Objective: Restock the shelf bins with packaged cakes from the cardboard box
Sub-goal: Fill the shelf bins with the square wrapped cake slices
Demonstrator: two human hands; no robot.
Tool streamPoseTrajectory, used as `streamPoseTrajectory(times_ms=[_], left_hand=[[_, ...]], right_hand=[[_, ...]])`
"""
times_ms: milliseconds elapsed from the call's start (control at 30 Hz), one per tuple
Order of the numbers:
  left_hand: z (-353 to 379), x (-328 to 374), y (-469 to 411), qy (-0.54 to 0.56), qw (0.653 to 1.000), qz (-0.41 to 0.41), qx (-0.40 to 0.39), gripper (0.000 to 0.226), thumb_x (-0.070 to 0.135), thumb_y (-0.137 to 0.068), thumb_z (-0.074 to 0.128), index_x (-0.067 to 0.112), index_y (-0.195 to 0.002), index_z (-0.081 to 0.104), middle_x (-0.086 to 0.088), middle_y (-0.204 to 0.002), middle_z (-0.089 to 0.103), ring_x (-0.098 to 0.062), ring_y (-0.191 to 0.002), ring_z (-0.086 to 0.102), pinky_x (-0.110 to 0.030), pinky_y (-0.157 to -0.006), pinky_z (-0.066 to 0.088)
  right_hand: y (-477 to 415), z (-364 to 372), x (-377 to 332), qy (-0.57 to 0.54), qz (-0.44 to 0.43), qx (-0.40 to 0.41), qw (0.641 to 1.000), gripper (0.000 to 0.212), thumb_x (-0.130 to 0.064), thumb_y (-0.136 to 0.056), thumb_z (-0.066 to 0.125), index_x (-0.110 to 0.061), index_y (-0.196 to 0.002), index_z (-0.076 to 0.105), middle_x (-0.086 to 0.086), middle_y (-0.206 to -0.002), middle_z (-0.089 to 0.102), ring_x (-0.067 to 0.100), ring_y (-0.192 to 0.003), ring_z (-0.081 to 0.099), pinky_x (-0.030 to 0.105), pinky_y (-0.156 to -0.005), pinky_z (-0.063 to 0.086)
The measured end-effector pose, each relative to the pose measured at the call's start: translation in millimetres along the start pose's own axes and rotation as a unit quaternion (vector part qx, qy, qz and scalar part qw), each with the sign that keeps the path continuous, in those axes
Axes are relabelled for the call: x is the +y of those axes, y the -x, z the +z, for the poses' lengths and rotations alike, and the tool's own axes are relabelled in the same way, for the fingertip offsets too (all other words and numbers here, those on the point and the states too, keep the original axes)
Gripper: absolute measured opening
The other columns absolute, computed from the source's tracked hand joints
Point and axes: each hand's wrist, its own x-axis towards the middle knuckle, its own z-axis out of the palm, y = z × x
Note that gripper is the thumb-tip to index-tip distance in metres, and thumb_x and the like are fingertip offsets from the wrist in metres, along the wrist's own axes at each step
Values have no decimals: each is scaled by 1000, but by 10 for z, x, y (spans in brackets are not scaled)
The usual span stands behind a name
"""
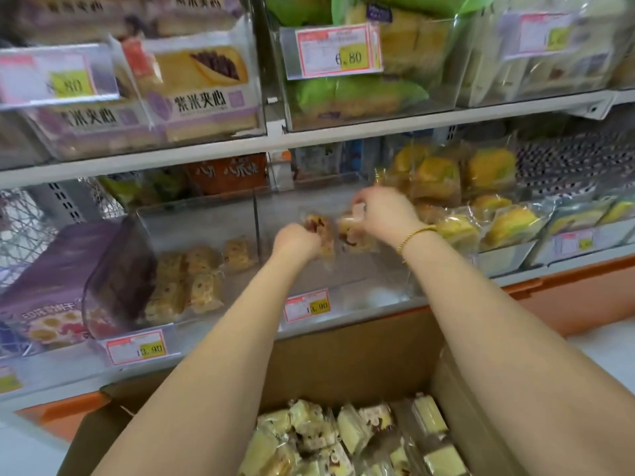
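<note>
Closest in, right under both grips, sits the cardboard box (343, 355). It is open at the top, so the packaged cakes (343, 438) inside are easy to grab. Both arms reach out over the box. The left hand (297, 240) has its fingers curled tight round one wrapped cake (324, 235). Just right of that grip, the right hand (386, 211), with a gold bracelet (414, 237) on its wrist, pinches a second wrapped cake (352, 230) from above. Both cakes are held low inside the middle clear bin (360, 280), likely so they can be set down flat, not dropped. This bin looks nearly bare under the grips, so it needs filling most. Left of the grips, the next bin (247, 304) has a small stack of similar cakes. Right of the grips and farther back lie yellow cakes (457, 228).
</note>
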Motion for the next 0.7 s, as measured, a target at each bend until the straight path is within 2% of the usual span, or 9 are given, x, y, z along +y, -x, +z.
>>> streamPoseTrajectory(times_ms=[67, 167, 300, 400, 433, 500, 567, 633, 700], left_hand=[[160, 16, -129, -95, 995, 0, -40, 37, 24, -101, 39, -3, -116, 60, -19, -117, 64, -31, -109, 61, -32, -84, 47], [270, -9, -266, -181, 979, -10, -94, 38, 16, -103, 31, -3, -122, 57, -18, -125, 60, -29, -117, 57, -32, -91, 45], [387, -31, -344, -289, 946, 9, -144, 34, 9, -101, 35, -4, -126, 54, -18, -132, 55, -28, -122, 53, -31, -97, 43], [393, -53, -454, -346, 928, 32, -133, 33, 7, -98, 44, -2, -128, 53, -17, -132, 55, -28, -122, 54, -32, -96, 44], [365, -47, -485, -348, 929, 39, -116, 34, 9, -97, 47, -1, -129, 52, -17, -133, 54, -29, -122, 53, -32, -97, 44], [307, -51, -542, -376, 920, 72, -86, 38, 14, -94, 55, 3, -130, 52, -16, -132, 54, -28, -119, 54, -31, -94, 44], [275, -97, -610, -395, 904, 119, -114, 44, 15, -88, 65, 11, -131, 55, -10, -130, 57, -27, -114, 56, -30, -89, 45], [261, -152, -634, -394, 890, 148, -174, 56, 16, -82, 71, 22, -135, 53, -3, -133, 54, -26, -117, 53, -30, -93, 44], [244, -177, -618, -405, 878, 170, -192, 59, 19, -78, 75, 24, -133, 54, -3, -133, 54, -25, -115, 53, -29, -92, 46]], right_hand=[[-250, 206, -32, 52, 3, -75, 996, 24, -20, -91, 58, -11, -112, 65, 11, -109, 65, 28, -95, 62, 33, -81, 51], [-510, 435, 18, 102, 5, -183, 978, 16, -19, -90, 59, -8, -101, 64, 11, -103, 64, 25, -81, 55, 30, -71, 46], [-734, 641, 80, 118, -12, -262, 958, 47, -34, -86, 70, -3, -119, 60, 13, -117, 61, 25, -88, 54, 32, -79, 48], [-830, 672, 67, 140, -40, -296, 944, 56, -38, -84, 70, -3, -126, 57, 13, -125, 59, 27, -93, 56, 35, -83, 50], [-833, 670, 69, 149, -43, -305, 940, 60, -37, -84, 71, -4, -131, 54, 12, -128, 57, 28, -96, 58, 35, -80, 52], [-793, 655, 73, 156, -38, -327, 931, 64, -34, -87, 69, -9, -141, 46, 12, -133, 54, 26, -91, 58, 30, -60, 54], [-750, 637, 71, 165, -41, -336, 927, 61, -31, -90, 65, -10, -143, 42, 13, -134, 54, 23, -85, 55, 25, -51, 50], [-728, 617, 61, 171, -40, -342, 923, 54, -30, -91, 64, -10, -139, 47, 12, -126, 58, 22, -81, 56, 29, -62, 52], [-705, 580, 34, 163, -28, -354, 920, 45, -27, -93, 62, -7, -132, 52, 8, -101, 61, 21, -73, 57, 32, -65, 52]])
